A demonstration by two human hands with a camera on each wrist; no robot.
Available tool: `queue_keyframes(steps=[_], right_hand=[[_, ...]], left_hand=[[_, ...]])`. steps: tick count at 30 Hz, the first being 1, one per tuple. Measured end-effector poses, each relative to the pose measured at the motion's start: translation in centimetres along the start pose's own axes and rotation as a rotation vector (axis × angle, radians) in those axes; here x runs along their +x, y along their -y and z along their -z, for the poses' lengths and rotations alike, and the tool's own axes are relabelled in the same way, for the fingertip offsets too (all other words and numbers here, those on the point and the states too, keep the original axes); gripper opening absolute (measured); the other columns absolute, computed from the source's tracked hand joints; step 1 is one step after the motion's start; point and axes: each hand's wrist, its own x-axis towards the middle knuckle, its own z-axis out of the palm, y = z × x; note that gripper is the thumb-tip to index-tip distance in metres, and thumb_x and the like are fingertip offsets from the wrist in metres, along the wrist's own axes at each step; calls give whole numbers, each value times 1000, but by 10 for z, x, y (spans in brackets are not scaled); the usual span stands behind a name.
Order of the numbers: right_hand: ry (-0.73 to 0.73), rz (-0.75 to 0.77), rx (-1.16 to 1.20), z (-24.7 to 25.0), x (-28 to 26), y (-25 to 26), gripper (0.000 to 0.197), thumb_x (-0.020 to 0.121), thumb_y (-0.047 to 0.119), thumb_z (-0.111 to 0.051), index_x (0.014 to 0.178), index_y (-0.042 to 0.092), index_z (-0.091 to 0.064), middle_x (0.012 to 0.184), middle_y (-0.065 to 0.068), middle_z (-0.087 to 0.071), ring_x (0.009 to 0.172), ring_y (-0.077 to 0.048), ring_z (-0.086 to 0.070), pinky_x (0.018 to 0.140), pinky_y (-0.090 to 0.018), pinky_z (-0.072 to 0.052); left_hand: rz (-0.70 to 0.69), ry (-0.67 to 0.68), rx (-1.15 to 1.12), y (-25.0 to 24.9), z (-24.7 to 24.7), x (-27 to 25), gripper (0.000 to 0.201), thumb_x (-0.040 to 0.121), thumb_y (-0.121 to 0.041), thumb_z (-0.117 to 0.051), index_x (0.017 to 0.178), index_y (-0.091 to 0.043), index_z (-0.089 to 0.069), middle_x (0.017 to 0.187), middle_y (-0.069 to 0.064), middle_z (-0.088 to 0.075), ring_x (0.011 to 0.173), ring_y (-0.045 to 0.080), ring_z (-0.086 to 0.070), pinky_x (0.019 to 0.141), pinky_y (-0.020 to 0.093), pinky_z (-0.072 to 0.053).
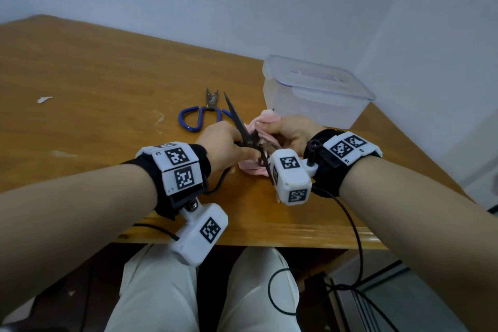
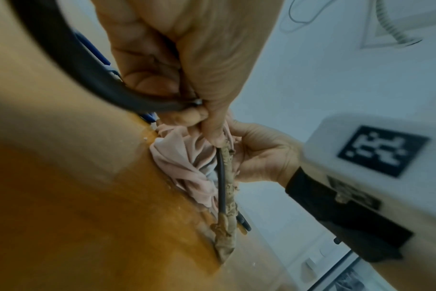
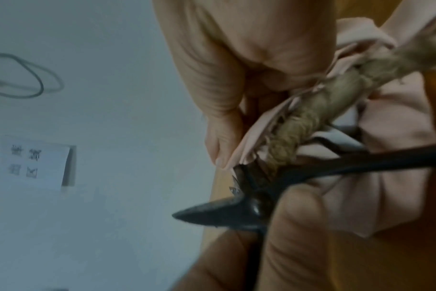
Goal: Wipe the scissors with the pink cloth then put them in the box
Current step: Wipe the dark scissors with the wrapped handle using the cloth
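Scissors [image 1: 244, 129], black and opened wide, sit pinched at the pivot by the left hand [image 1: 225, 144], steadying them. The right hand [image 1: 289, 132] bunches the pink cloth [image 1: 265, 118] around one blade to rub it, both just above the table [image 1: 107, 83]; the box [image 1: 318, 91] waits behind, lidded.

no readable text, brand or number | wrist camera housings [image 1: 289, 170] carried only black-and-white square code markers | wall sheet [image 3: 35, 163] showed four small pictures, too blurred to read | box [image 1: 318, 89] unlabelled

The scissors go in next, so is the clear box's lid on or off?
On. The lid sits across the top of the clear box; whether its latches are clipped cannot be told.
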Motion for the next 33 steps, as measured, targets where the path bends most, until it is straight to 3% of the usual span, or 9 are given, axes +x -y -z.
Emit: queue_keyframes(steps=[3,7,9,13,19,21,25,28,33], right_hand=[[-52,-5,36,1,5,1,23,80,6,-72,99,-2,-63,80,-18,-65,63,-26,-63,45,-34,-55],[-11,-43,-16,-4,3,-6,44,66,7,-78,107,0,-63,98,-21,-68,80,-31,-67,67,-45,-58],[-2,-37,-29,-6,4,-6,58,57,7,-79,112,0,-63,99,-21,-69,82,-32,-68,69,-47,-57],[-65,-9,68,1,10,-1,32,74,8,-77,103,2,-64,82,-17,-70,62,-28,-70,55,-42,-57],[-23,-74,35,-1,9,-9,45,68,9,-79,110,1,-64,110,-23,-68,97,-35,-68,82,-56,-54],[4,-83,29,-2,9,-10,56,62,6,-79,116,0,-62,110,-22,-68,93,-35,-68,81,-56,-54],[-104,-15,74,5,18,-3,41,70,12,-82,105,1,-64,85,-17,-72,66,-28,-70,64,-46,-58],[-127,-21,59,7,21,-2,33,73,15,-80,99,2,-65,80,-14,-71,64,-26,-70,66,-45,-59],[-9,-80,45,5,19,-8,41,73,7,-77,112,2,-64,99,-18,-70,77,-29,-69,64,-46,-59]], left_hand=[[14,7,-14,0,0,0,23,84,-33,-72,78,-11,-67,52,1,-57,35,6,-45,43,21,-37],[29,4,-10,1,-1,-3,25,83,-33,-73,74,-11,-67,53,1,-54,42,11,-44,44,22,-36],[27,-1,-15,1,0,-4,25,83,-33,-73,67,-15,-64,52,0,-54,41,10,-44,44,23,-35],[20,6,-17,-1,-1,-5,27,84,-33,-71,73,-9,-65,53,2,-56,41,11,-46,46,24,-39],[30,18,-20,2,-2,-7,29,83,-34,-72,66,-12,-63,48,-1,-53,30,3,-40,40,19,-34],[21,16,-18,1,-1,-7,28,84,-32,-71,65,-14,-62,50,-1,-53,36,6,-42,43,20,-35],[25,17,-28,-2,-3,-7,29,83,-34,-73,78,-5,-68,53,2,-54,43,13,-45,47,26,-39],[44,23,-35,2,-3,-6,28,80,-36,-74,77,-9,-69,51,0,-55,38,10,-46,42,22,-38],[35,35,-46,4,-3,-6,26,84,-33,-72,75,-9,-66,45,-2,-54,28,4,-42,37,18,-36]])
